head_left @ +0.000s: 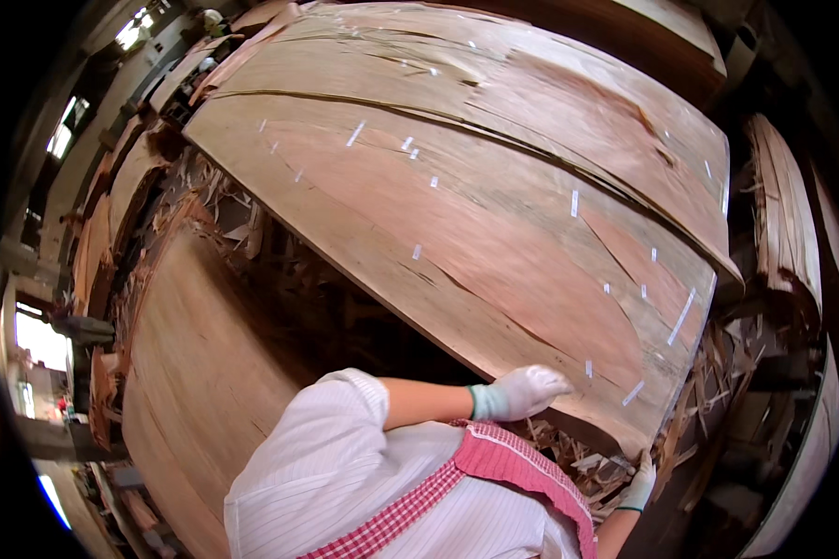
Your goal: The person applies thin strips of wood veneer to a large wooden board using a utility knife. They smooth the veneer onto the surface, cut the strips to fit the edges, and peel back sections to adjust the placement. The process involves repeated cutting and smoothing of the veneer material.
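A large, thin wood veneer sheet point(494, 233), pale brown with pinkish patches, lies on a stack in front of me. Long splits run across it, and small strips of whitish tape point(574, 203) dot its surface. My left hand point(529, 391), in a white glove with a green cuff, is over the sheet's near edge with its fingers loosely extended to the right and nothing visible in them. At the near right corner my right hand point(639, 484), also gloved, pinches the sheet's edge, which curls up slightly there. Part of that hand's grip is hidden.
Another veneer stack point(196, 373) stands at my left, across a dark gap. Torn veneer scraps point(587, 456) litter the floor below the near edge and along the right side. More curled veneer sheets point(781, 205) stand at the far right. Bright windows point(42, 337) line the left.
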Available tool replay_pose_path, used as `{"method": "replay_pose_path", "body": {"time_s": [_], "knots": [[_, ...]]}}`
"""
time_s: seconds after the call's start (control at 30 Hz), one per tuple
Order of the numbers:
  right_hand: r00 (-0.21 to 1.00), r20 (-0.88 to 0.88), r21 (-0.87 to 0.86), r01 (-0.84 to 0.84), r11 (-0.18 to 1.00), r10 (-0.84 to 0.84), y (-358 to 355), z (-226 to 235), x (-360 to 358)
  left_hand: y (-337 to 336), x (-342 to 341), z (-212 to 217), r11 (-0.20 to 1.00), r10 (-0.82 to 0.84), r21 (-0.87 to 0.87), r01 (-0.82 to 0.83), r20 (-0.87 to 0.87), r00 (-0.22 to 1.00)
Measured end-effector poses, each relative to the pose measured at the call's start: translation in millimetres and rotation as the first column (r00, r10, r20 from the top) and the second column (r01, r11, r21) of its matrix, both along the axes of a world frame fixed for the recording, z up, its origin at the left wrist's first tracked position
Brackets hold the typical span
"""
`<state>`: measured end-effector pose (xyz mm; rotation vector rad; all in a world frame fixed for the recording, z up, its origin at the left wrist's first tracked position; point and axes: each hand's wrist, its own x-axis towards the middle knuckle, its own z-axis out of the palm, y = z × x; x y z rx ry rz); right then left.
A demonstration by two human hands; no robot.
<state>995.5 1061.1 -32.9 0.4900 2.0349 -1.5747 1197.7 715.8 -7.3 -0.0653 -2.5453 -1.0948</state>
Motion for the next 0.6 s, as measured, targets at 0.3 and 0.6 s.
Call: {"method": "replay_pose_path", "body": {"time_s": [0.3, 0.6], "knots": [[0.96, -0.276, -0.539, -0.182, 0.823, 0.032, -111, 162, -95, 16, 68, 0, 0.897, 0.169, 0.244, -0.368, 0.579, 0.797], [0.972, -0.234, -0.773, -0.188, 0.606, 0.003, -121, 211, -185, -121, 24, -24, -0.393, 0.426, 0.876, -0.28, 0.444, 0.788]]}}
